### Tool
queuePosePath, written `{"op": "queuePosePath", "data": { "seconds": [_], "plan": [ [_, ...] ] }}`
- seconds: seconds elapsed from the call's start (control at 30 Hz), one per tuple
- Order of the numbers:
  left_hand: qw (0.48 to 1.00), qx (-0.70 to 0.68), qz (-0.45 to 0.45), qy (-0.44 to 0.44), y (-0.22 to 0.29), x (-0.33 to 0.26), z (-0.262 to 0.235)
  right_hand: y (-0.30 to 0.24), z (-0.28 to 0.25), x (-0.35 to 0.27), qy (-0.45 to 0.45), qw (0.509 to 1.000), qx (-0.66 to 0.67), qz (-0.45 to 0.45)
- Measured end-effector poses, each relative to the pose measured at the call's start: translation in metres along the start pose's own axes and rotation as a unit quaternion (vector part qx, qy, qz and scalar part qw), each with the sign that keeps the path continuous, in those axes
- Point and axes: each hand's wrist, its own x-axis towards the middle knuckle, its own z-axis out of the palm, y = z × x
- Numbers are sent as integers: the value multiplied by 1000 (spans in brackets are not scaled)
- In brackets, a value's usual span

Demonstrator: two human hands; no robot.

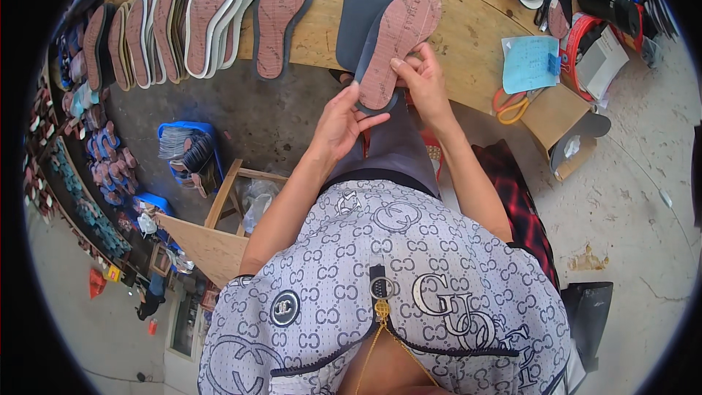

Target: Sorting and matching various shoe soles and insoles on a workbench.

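Both my hands hold a shoe sole (395, 51) at the near edge of the wooden table. Its upper face is a reddish-brown board, over a dark layer that shows along the left edge and at the heel. My left hand (338, 123) grips the heel end, thumb on the edge and fingers below. Midway along the right side, my right hand (425, 80) pinches the sole between thumb and fingers. A plain dark grey sole (365, 0) lies on the table, partly covered by the held one. To its left lies a dark-edged sole (281, 18) with a reddish-brown board.
More soles (212, 18) with white, tan and dark edges lie in overlapping rows on the table (314, 47). Orange-handled scissors (512, 106) sit by a blue paper (530, 62) and a red-rimmed container (578, 44). A blue crate (191, 157) stands on the floor, near a wooden frame (223, 197).
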Motion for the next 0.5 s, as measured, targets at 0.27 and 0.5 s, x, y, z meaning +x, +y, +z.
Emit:
{"op": "queuePosePath", "data": {
  "seconds": [0.27, 0.5],
  "plan": [
    [987, 150, 56, -27, 10, -16, 5, 4, -14, -27, 8, 956, 126, 264],
    [954, 288, 88, -1, 29, -58, -17, 6, -21, 1, -111, 862, 437, 231]
  ]
}}
